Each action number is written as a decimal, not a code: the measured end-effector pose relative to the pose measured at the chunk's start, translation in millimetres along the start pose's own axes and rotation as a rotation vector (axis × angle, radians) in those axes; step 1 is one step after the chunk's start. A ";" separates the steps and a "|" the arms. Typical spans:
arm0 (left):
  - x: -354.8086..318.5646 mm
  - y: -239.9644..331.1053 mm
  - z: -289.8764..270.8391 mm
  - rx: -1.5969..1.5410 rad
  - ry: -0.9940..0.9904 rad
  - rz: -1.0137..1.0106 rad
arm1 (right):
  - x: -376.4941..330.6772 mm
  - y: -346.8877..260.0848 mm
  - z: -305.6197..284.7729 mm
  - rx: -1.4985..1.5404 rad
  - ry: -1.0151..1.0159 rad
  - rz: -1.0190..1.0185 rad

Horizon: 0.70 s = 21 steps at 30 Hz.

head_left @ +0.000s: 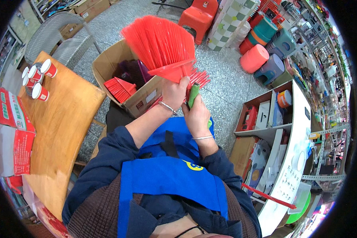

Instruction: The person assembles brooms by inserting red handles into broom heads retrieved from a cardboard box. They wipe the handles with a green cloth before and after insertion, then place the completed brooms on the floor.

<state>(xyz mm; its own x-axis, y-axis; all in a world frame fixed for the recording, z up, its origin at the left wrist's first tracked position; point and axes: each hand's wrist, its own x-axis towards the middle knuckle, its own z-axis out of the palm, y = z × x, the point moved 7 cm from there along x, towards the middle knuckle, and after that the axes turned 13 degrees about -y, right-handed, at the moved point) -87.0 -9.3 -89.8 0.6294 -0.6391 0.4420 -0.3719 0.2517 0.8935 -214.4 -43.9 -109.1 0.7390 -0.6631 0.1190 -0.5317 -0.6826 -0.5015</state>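
Observation:
A red broom head (162,47) with its bristles fanned upward is in front of me. My left hand (174,93) is closed around its narrow neck. Just to the right, my right hand (198,115) grips a tool with a green handle (194,95); its working end is hidden, so I cannot tell its kind. More red bristles (201,78) show behind my hands. An open cardboard box (146,93) stands on the floor beyond my left forearm. Inside it lie another red broom head (121,89) and dark purple bristles (135,72).
On my left is a wooden table (63,119) with several red-and-white paper cups (48,68) and a red-and-white carton (18,135). A red stool (198,18) stands ahead. Coloured stools (254,58) and a white shelf unit (295,131) line the right.

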 end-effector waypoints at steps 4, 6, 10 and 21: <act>-3.2 0.4 -1.2 -0.051 -0.022 -0.041 | 3.7 7.3 2.0 0.068 -0.028 0.034; -4.0 2.6 -1.6 -0.050 -0.035 -0.050 | 4.7 10.2 2.4 0.139 -0.052 0.047; -4.6 2.6 -1.8 -0.074 -0.057 -0.077 | 6.8 13.4 3.2 0.275 -0.091 0.007; -8.9 -9.2 -0.9 -0.326 -0.098 -0.135 | 13.5 18.4 13.8 0.792 -0.402 0.007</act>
<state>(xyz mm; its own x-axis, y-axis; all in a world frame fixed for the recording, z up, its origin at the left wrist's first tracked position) -88.6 -5.3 -101.8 0.5837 -0.7450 0.3229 -0.0432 0.3686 0.9286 -208.5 -61.2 -128.6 0.9054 -0.4067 -0.1219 -0.2048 -0.1668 -0.9645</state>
